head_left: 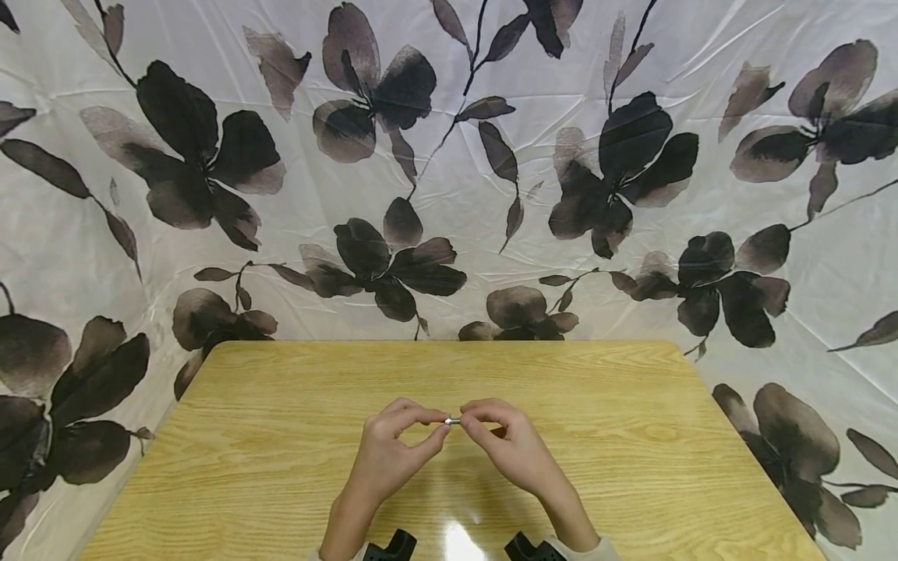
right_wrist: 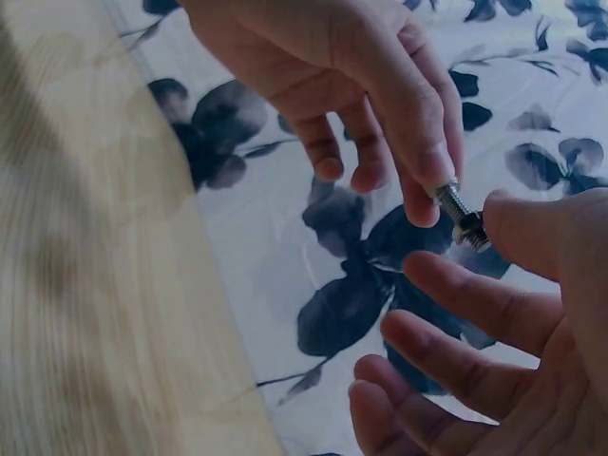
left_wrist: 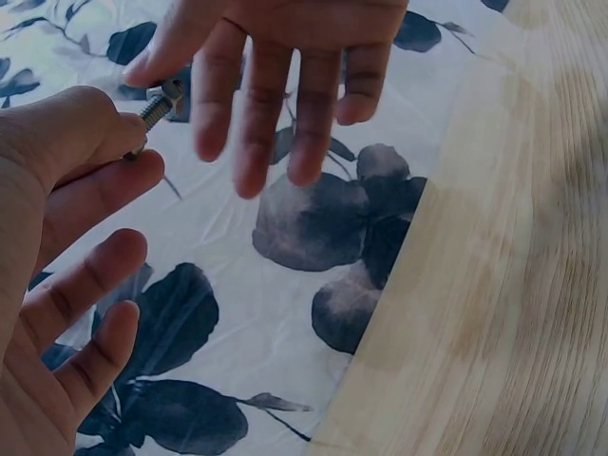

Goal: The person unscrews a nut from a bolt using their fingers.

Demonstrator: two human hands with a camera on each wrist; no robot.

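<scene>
A small silver threaded bolt point(head_left: 453, 421) spans the gap between the two hands over the table. My left hand point(head_left: 393, 448) pinches one end of it between thumb and index finger; that end is hidden by the fingertips. Near the other end sits a nut point(right_wrist: 469, 228), with a short piece of metal beyond it. My right hand point(head_left: 510, 444) is at this end, its thumb tip at or very near the nut; contact is hard to tell. The right index finger point(right_wrist: 475, 290) stands apart from the thumb, and the remaining right fingers are spread and loosely extended.
Below the hands lies a light wood-grain table point(head_left: 281, 389) with rounded far corners. A white cloth point(head_left: 505, 195) with dark flower prints hangs behind and beside it. Dark wrist devices point(head_left: 393, 545) show at the bottom edge.
</scene>
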